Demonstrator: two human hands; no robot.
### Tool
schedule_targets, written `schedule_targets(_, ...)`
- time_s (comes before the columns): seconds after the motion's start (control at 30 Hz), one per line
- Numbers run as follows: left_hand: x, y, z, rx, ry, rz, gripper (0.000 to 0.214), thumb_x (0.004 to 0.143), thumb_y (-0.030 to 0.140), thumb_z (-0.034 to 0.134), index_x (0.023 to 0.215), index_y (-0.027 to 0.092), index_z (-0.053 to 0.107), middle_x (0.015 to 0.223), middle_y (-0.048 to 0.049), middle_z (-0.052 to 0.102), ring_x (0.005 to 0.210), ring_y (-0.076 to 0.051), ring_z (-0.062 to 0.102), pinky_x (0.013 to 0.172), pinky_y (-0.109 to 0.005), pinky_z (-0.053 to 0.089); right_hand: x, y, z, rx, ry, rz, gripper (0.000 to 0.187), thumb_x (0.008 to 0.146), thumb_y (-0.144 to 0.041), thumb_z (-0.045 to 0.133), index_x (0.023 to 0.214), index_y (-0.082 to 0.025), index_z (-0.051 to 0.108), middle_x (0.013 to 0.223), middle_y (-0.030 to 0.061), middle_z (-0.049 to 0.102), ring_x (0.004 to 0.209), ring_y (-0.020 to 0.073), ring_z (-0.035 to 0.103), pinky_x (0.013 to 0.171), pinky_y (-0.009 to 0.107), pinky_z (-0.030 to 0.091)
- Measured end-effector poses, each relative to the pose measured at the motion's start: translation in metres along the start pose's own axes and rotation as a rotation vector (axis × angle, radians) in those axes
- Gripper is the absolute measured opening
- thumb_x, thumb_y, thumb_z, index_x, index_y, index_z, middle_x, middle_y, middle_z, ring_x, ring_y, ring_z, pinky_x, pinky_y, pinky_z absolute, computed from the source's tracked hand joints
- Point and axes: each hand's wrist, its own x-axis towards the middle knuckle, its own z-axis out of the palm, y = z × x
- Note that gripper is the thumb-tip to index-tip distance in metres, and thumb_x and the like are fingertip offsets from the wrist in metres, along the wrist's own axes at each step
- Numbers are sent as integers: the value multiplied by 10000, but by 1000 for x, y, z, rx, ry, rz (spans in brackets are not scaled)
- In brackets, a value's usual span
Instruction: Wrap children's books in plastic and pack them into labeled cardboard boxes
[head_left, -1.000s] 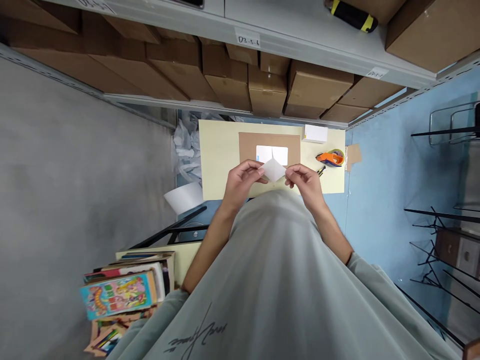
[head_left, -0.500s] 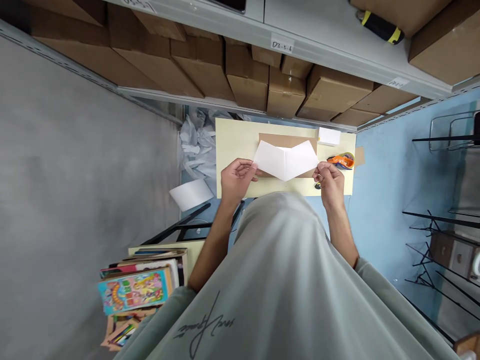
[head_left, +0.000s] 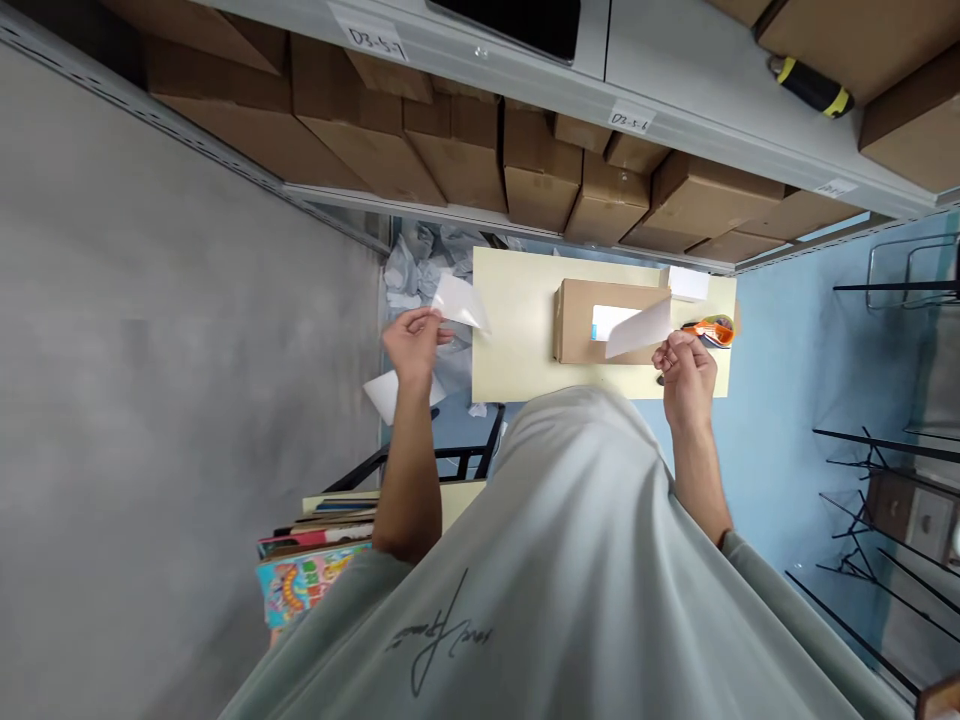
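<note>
My left hand [head_left: 415,347] pinches a glossy white piece of paper [head_left: 459,301] off the left edge of the pale yellow table [head_left: 511,340]. Between the thumb and fingers of my right hand [head_left: 686,375] is a white sheet [head_left: 642,328], tilted over the cardboard box [head_left: 574,322]. The two pieces are apart from each other. Lying on the table, the box has a white and blue patch [head_left: 598,322] on top, partly hidden by the sheet. Near my right fingers are an orange tape dispenser [head_left: 711,331] and a small dark object [head_left: 660,380], mostly covered.
Shelving [head_left: 517,60] with several cardboard boxes [head_left: 540,180] spans the far side. A yellow and black cutter [head_left: 814,88] lies on its upper shelf. A small white box [head_left: 688,284] stands at the table's back right. Crumpled paper [head_left: 420,265] fills the left side, near stacked books [head_left: 315,580].
One folded-looking white sheet held by both hands is now two separate pieces. My left hand has moved left with one; the right keeps the other. The cardboard box is more exposed.
</note>
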Motion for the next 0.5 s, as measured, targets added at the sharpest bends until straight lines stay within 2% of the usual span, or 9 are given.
schedule_targets(0.13,49,-5,-25,32,85,-50,123,1022,98,685,912,146,662,709,65,724,504,-68,627,577,-211,556,-5,-2,9,-31,-25,21,338,831,-510,898,871,-247,690,779,-23,637,675,135,610,639,295,494)
schedule_targets(0.27,87,-4,-39,140,86,-94,264,1103,144,689,853,130,606,627,111,664,497,-30,593,570,-186,534,-13,0,20,-47,-38,47,320,834,-497,892,868,-251,690,781,-19,657,672,141,614,643,303,509)
schedule_targets(0.4,121,3,-41,213,111,-129,355,1108,156,711,785,133,567,524,123,591,457,-25,542,540,-179,517,-18,-1,29,-76,-77,43,306,865,-506,861,877,-253,688,791,-15,662,676,144,620,655,309,511)
schedule_targets(0.5,137,10,-35,228,153,-146,370,1086,152,726,760,141,553,490,120,555,458,-46,555,522,-189,516,-18,-2,34,-85,-112,37,309,876,-520,843,871,-252,689,779,-14,658,670,148,615,660,318,513)
